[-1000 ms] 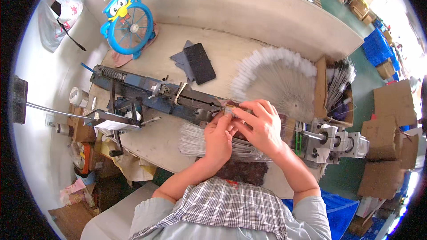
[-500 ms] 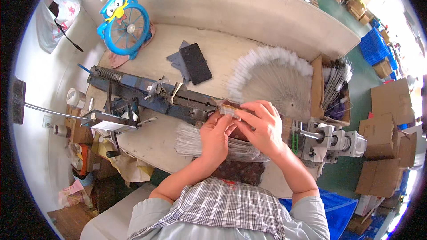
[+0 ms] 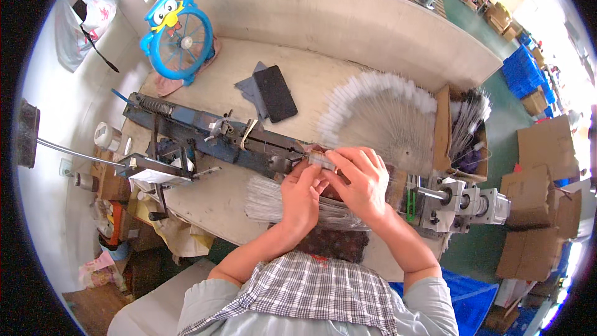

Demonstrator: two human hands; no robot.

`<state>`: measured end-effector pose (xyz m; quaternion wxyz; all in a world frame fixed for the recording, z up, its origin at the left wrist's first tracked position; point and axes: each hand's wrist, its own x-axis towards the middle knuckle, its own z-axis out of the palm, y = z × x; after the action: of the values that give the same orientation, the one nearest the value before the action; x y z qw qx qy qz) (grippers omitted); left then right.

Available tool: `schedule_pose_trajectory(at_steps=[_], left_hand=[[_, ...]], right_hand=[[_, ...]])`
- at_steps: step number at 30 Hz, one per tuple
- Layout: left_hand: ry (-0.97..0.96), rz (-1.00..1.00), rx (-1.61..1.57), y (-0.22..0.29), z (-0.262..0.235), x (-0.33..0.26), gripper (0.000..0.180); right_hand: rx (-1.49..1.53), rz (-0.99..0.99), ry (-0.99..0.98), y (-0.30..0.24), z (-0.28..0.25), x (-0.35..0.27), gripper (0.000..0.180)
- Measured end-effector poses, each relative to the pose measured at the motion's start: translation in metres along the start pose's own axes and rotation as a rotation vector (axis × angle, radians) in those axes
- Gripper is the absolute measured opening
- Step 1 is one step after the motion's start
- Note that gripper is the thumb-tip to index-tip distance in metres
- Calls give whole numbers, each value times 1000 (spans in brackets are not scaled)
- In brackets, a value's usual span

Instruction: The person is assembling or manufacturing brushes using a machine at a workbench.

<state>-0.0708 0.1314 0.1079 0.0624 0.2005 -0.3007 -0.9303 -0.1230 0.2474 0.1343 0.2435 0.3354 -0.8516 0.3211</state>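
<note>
In front of me, by the end of a long dark metal fixture (image 3: 205, 137), both hands pinch one small whitish, partly see-through piece (image 3: 321, 160). My left hand (image 3: 300, 198) is closed on it from the left, thumb up against its lower side. From the right, my right hand (image 3: 362, 183) grips it between thumb and fingertips. What exactly the piece is I cannot make out, since the fingers cover much of it. Under my wrists lies a bundle of thin pale wires (image 3: 264, 199) on a dark brown cloth (image 3: 333, 244).
White-tipped wire brushes (image 3: 379, 90) fan out at the back right, beside a cardboard box (image 3: 443, 127) of more brushes. A motor with a shaft (image 3: 463, 202) stands at the right edge. A black phone (image 3: 275, 93) and a blue toy-like fan (image 3: 181, 43) are farther back.
The view has shifted slightly. My right hand's fingers have drawn a little closer over the small piece, and both hands still hold it in nearly the same place.
</note>
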Motion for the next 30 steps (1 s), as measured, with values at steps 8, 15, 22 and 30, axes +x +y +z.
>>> schedule_pose_trajectory(at_steps=[8,15,22,30], left_hand=[[-20,9,2,-3,-2,5,16],[-67,-71,-26,7,-6,0,47],[-117,-100,74,12,0,-8,71],[-102,-111,236,10,-14,-17,65]], right_hand=[[-51,-74,-17,3,-3,2,28],[-93,8,-128,-2,-28,2,19],[-125,28,-179,0,-35,-9,12],[78,147,-161,-6,-52,-21,13]])
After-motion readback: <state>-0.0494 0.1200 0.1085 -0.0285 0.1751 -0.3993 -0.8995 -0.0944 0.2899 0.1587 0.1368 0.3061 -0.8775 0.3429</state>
